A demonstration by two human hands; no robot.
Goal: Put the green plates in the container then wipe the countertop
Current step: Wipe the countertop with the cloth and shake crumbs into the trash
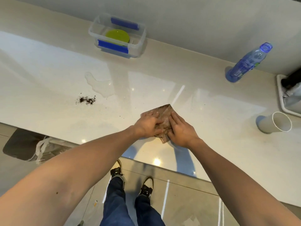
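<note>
**Both hands flat on cloth, near edge of counter**

Left hand (pixel 149 123) and right hand (pixel 180 129) press a brown cloth (pixel 164 115) onto the counter (pixel 48 75), fingers spread, gripping nothing. Green plates (pixel 117 36) lie in the clear container (pixel 117 36), far centre. Dark crumbs (pixel 86 100) and a water puddle (pixel 97 84) left of the cloth, unwiped.

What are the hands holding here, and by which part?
Both hands, left and right, press flat on the near half of a folded brown cloth; nothing is gripped.
</note>
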